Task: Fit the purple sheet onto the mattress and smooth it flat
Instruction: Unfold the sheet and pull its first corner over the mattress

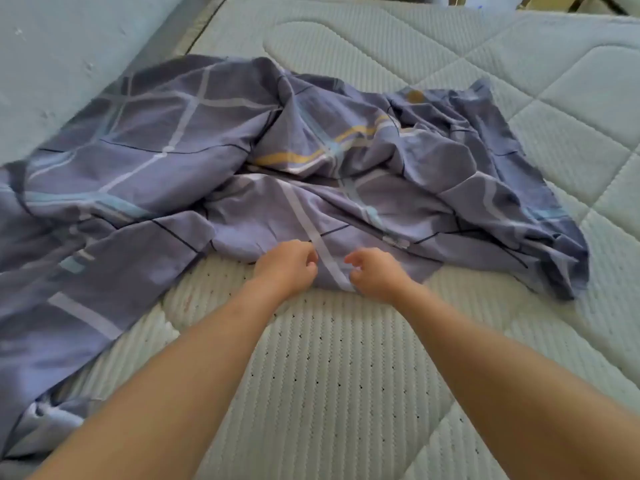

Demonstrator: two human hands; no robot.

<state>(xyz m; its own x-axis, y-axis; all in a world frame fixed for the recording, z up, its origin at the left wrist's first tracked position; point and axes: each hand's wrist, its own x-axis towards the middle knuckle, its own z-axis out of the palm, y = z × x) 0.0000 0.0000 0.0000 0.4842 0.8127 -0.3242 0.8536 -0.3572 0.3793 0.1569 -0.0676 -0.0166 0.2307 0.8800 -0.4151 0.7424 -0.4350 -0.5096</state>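
Note:
The purple sheet [180, 140], checked with white, blue and yellow stripes, lies crumpled across the left and middle of the pale quilted mattress [346, 358]. Its left part hangs over the mattress's left edge. My left hand [285, 266] and my right hand [375, 273] sit side by side at the sheet's near edge, each with fingers curled and pinching the cloth on either side of a white stripe. Both forearms reach in from the bottom of the view.
A pale wall [69, 46] runs along the left side of the bed. The right and far parts of the mattress are bare quilting. Some unclear objects show at the top right edge [540, 1].

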